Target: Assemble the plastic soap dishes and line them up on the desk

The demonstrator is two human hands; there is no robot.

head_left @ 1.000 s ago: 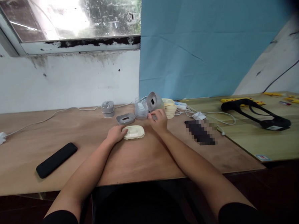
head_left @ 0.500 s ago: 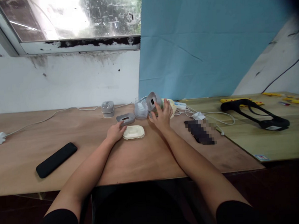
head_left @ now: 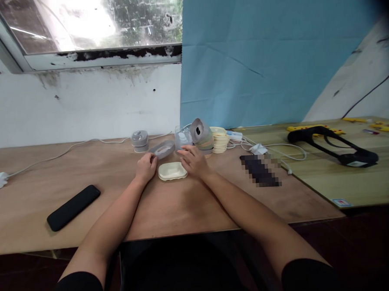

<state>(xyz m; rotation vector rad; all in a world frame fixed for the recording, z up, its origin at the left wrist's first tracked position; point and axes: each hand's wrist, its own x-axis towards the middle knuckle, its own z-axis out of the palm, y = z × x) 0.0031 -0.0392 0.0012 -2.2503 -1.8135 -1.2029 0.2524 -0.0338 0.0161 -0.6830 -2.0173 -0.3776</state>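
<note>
A cream oval lid (head_left: 172, 170) lies flat on the wooden table (head_left: 87, 212) between my two hands. My left hand (head_left: 146, 167) is closed on a grey oval ring part (head_left: 162, 149) and holds it tilted just above the table. My right hand (head_left: 193, 160) hovers with fingers spread at the right end of the cream lid, holding nothing. Behind it are a stack of clear cups (head_left: 182, 139), a tilted stack of grey cups (head_left: 201, 134) and a stack of cream lids (head_left: 220, 140).
A black phone (head_left: 73, 207) lies at the left. A small grey box (head_left: 140, 141) with a white cable sits at the back. At the right are a pixelated dark object (head_left: 260, 170), white chargers (head_left: 258, 149) and a black headband (head_left: 332, 145) on a second table.
My left hand has lifted the grey ring part off the table. My right hand reached to the grey cup stack, then came back left to the cream lid.
</note>
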